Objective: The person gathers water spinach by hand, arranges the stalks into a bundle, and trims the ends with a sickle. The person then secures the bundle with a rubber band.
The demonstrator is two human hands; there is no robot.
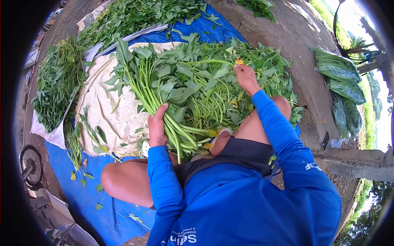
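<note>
My left hand [157,126] is wrapped round a thick bunch of water spinach [144,84], its cut stem ends pointing down towards my lap and its leaves fanning out above. Over on the right, my right hand [246,78] pinches a yellow leaf [239,61] at the end of a long pale green stem [209,61], which stretches left towards the bunch. Beneath both hands spreads a large loose heap of water spinach [262,67], stems towards me and leaves away.
A pale woven sack [100,92] lies left of the heap over a blue tarp [65,160]. More greens [57,86] stand in a pile at the left, with another leafy pile [139,16] at the back. Wrapped bundles of greens [340,74] rest on concrete at the right.
</note>
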